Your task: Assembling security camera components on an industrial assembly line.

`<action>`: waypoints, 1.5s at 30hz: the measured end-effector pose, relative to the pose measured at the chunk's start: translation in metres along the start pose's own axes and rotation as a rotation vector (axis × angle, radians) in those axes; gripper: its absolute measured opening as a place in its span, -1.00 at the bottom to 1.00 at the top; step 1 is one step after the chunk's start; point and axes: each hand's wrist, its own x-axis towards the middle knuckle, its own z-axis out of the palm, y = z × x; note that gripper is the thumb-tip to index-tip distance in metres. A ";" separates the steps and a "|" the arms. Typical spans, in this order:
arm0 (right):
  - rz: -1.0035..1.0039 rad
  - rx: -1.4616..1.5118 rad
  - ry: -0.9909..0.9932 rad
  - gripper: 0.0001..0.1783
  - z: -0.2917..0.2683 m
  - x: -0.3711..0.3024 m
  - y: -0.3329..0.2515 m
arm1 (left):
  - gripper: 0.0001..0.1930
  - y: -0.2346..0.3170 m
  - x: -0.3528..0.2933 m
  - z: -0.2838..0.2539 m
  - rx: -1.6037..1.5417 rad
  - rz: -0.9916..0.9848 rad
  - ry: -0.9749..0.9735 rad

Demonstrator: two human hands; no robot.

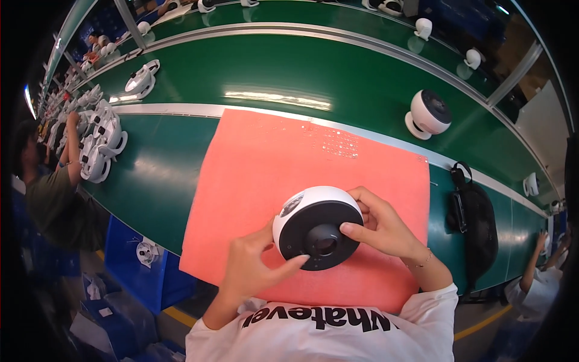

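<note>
Above a salmon-pink mat I hold a round white device with a flat black face and a dark lens-like centre. The black face is turned up toward me, and a shiny oval window sits on its white upper left side. My left hand grips the left edge, its thumb across the lower part of the face. From the right, my right hand closes round the rim, thumb on the black face. The fingertips behind the device are hidden.
Small clear dots lie on the mat's far part. A similar white device stands on the green conveyor. At right lies a black bag. White housings crowd the left, beside a co-worker and a blue bin.
</note>
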 end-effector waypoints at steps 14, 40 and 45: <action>-0.089 -0.974 0.052 -0.51 -0.004 0.028 -0.008 | -0.40 0.021 0.019 -0.020 0.659 -0.124 -0.271; -0.629 -0.710 -0.342 -0.51 0.018 0.021 -0.013 | -0.53 0.016 0.025 -0.029 0.685 -0.145 -0.314; -0.345 -0.599 0.165 -0.51 0.004 0.032 0.020 | -0.52 0.003 0.035 -0.020 0.720 -0.396 -0.484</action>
